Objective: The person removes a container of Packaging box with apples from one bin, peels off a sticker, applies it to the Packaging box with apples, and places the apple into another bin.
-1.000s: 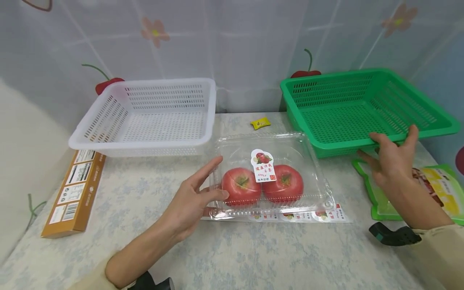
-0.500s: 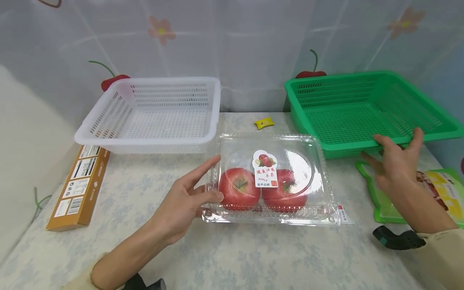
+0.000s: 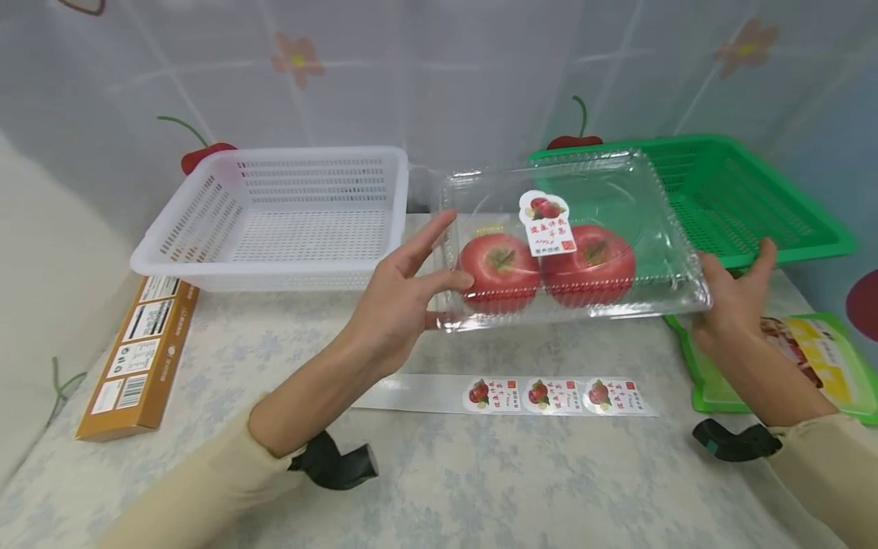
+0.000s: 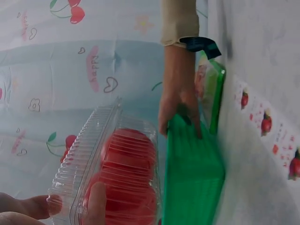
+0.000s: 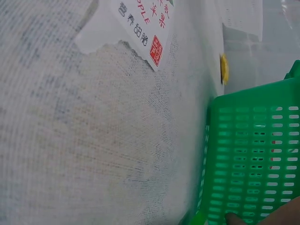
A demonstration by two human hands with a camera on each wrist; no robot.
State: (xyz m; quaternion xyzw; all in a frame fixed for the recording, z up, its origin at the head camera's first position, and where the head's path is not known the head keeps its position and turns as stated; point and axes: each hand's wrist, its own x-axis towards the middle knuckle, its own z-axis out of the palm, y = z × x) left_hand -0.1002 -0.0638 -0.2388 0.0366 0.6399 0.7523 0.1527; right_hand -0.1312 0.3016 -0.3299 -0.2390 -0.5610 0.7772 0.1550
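Observation:
My left hand holds a clear plastic clamshell box by its left end, thumb on the near side. The box is lidded, raised above the table and tilted, its right end higher. Two red apples lie inside, and an apple label sticks to the lid. My right hand grips the near rim of the green plastic basket; the left wrist view shows its fingers curled over that basket. The raised box covers the basket's left part in the head view.
On the table below the box lies a strip of apple stickers. A white basket stands at back left, an orange-brown carton in front of it. By my right forearm lies a green food bag. A small yellow packet sits near the back.
My left hand has lifted the box of apples off the table, up and right, toward the green basket. The sticker strip beneath is uncovered. My right hand stays on the basket rim.

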